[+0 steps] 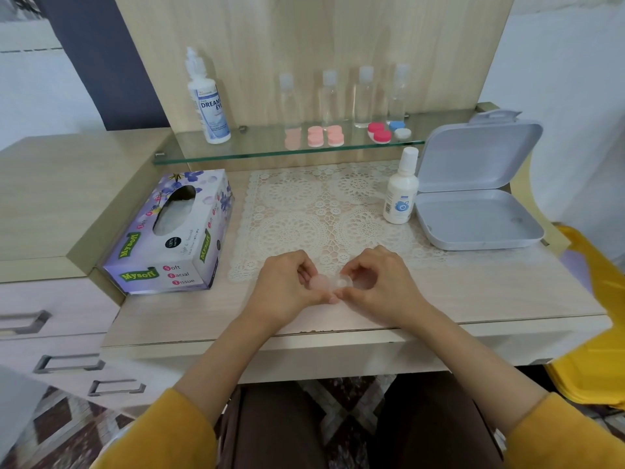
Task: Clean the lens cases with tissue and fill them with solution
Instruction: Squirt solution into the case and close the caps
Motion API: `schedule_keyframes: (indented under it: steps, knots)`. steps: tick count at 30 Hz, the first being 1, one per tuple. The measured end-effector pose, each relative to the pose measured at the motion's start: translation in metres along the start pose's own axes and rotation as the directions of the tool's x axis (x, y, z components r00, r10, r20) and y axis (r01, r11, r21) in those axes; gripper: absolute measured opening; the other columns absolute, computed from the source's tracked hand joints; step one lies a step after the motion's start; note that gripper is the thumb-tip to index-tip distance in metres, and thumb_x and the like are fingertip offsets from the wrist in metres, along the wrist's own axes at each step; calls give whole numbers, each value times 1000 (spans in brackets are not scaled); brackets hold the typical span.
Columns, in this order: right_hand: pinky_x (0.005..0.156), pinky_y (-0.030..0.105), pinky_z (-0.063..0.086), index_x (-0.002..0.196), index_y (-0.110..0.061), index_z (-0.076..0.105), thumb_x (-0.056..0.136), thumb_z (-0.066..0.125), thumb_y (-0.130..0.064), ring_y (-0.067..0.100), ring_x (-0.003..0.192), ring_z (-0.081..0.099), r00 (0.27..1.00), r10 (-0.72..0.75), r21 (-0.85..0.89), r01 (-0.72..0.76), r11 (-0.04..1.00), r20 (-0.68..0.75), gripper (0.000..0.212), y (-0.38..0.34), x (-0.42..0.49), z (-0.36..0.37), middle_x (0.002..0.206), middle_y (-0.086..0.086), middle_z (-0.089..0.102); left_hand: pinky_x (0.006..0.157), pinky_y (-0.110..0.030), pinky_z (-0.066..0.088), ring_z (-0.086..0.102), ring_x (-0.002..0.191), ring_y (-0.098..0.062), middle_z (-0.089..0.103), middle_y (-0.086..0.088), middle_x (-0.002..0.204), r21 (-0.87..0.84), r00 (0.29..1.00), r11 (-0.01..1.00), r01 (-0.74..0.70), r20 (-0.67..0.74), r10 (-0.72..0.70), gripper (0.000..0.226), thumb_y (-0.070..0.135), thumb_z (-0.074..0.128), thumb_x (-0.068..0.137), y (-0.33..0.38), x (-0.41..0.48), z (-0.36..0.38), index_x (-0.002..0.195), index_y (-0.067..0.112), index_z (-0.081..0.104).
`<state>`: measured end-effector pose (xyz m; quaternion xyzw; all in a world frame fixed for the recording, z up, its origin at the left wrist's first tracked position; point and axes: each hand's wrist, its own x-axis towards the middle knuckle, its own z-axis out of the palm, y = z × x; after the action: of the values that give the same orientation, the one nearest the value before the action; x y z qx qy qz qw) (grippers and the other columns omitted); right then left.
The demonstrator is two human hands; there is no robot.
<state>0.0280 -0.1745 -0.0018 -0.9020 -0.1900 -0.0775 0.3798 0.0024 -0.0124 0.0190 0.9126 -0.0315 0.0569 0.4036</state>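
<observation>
Close to the front edge of the pale wooden table (490,292), bare room on both sides. Left hand (287,287) and right hand (384,286) curled together, both pinching the small pale pink plastic lens case (318,282).

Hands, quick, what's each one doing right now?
Left hand: closed, pinching the small pale-pink translucent plastic lens case.
Right hand: closed, pinching the same case's clear end.

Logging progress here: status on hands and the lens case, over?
Left hand and right hand both pinch the pink lens case, low over the desk front. Tissue box left, small solution bottle right, both untouched. Nothing blocking.
</observation>
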Motion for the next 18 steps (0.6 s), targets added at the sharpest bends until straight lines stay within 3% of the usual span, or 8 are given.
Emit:
schedule_keyframes:
  steps: [3, 6, 9, 14, 18]
  knots:
    - [73, 15, 28, 76, -19, 68, 56, 66, -41, 8, 79, 45, 1000, 0, 1, 0, 1000, -1, 30, 1, 0, 0, 75, -10, 59, 62, -11, 42, 49, 64, -2, 57, 9, 69, -13, 1000, 1000, -2, 7, 2, 34, 22, 88, 51, -1, 0, 0, 73, 16, 63]
    - [74, 12, 28, 76, -18, 68, 60, 78, -34, 9, 79, 47, 1000, -2, -7, 2, 1000, -2, 25, 2, -1, 0, 76, -8, 61, 74, -4, 41, 57, 80, -4, 63, 8, 85, -15, 997, 1000, -16, 79, 17, 31, 11, 83, 61, -5, 2, -4, 90, 15, 71]
    - [75, 18, 29, 77, -17, 68, 63, 81, -29, 11, 81, 48, 1000, 2, -16, -2, 1000, -9, 22, 1, -1, 0, 77, -5, 62, 83, -3, 39, 59, 94, -6, 65, 6, 98, -16, 992, 1000, -10, 125, 11, 38, 11, 79, 67, -10, 4, -8, 103, 18, 70]
    - [72, 18, 29, 75, -19, 68, 57, 69, -40, 6, 76, 45, 1000, 0, 9, 0, 1000, -15, 28, 0, -1, 0, 74, -9, 60, 66, -6, 39, 50, 72, 0, 56, 12, 77, 61, 999, 998, -27, -34, 29, 37, 30, 86, 55, -5, -2, 2, 85, 16, 69]
    - [72, 14, 28, 76, -16, 69, 61, 77, -36, 12, 78, 47, 1000, -12, 3, 12, 1000, -12, 26, 2, 0, 0, 75, -6, 60, 67, -4, 37, 49, 71, 0, 55, 10, 77, 41, 998, 997, -59, -31, 61, 30, 20, 83, 62, -5, -1, 4, 88, 11, 72]
